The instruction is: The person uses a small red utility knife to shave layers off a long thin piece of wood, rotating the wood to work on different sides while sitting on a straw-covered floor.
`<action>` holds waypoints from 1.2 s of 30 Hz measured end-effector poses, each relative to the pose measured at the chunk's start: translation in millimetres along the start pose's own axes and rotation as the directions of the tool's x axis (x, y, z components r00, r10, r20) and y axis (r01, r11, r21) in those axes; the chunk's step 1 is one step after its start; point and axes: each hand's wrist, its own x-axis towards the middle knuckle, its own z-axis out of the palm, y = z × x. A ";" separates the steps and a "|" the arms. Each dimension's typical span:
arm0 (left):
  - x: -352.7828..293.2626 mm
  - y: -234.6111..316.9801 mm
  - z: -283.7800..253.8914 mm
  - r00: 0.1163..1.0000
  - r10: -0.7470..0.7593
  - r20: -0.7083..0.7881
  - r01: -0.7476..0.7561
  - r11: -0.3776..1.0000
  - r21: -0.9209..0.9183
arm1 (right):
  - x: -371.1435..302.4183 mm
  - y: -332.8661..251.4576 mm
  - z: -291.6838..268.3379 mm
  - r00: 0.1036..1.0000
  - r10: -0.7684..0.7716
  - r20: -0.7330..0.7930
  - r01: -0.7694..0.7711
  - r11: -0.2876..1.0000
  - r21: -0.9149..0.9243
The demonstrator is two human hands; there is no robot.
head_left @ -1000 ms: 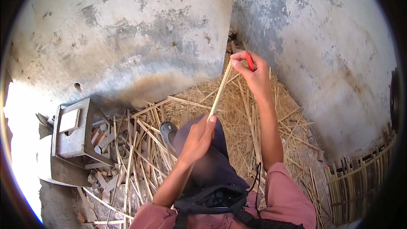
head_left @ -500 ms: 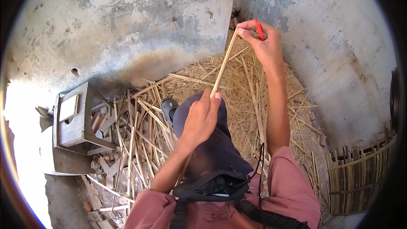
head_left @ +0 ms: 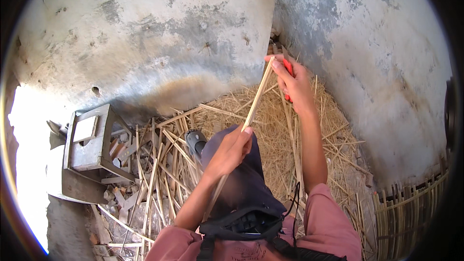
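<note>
My left hand (head_left: 230,152) is closed round a pale, split bamboo strip (head_left: 257,97). The strip slants up and to the right, and its lower part runs back beneath my left wrist toward my lap. At its upper end, my right hand (head_left: 295,83) has thumb and fingers closed near the tip. A slim red-handled tool (head_left: 288,67) is tucked in my right hand, partly covered by the fingers; its kind is not clear.
Loose bamboo strips (head_left: 152,174) and rubble lie to the left, beside a worn wooden box frame (head_left: 89,140). Straw-like shavings (head_left: 270,135) cover the floor ahead. Bare walls (head_left: 159,34) meet at the far corner. A slatted bamboo basket (head_left: 411,217) stands at the right.
Both hands appear lower in view, as does the background. My right hand has turned at the strip's tip, and the red tool now lies more along the palm.
</note>
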 end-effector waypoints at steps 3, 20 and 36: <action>3.0 -5.6 -14.0 0.985 -0.056 0.163 0.081 0.986 -0.149 | 5.6 6.3 1.2 1.000 0.012 0.010 -0.013 0.993 0.117; -1.9 7.5 -10.6 0.980 -0.003 0.197 0.051 0.970 -0.238 | -44.6 27.3 -16.2 0.975 -0.199 0.101 0.212 0.966 -0.147; 20.2 10.9 -10.9 0.970 0.117 0.212 -0.056 0.960 -0.274 | -68.6 22.2 -18.8 0.925 -0.350 0.148 0.378 0.884 -0.273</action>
